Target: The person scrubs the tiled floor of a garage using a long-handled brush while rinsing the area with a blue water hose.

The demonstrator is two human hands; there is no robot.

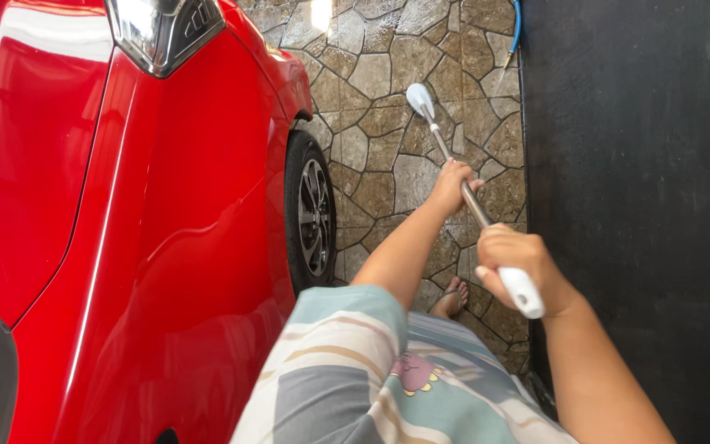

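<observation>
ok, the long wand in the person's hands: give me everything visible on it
The wand is a slim, straight metal tube, silvery, with a white grip at the near end and a white head at the far end, which points toward the stone paving. It runs diagonally away from the person, between the red car and the dark wall. The left hand wraps the tube mid-length; the right hand closes on the white grip. No hose joining it can be made out.
</observation>
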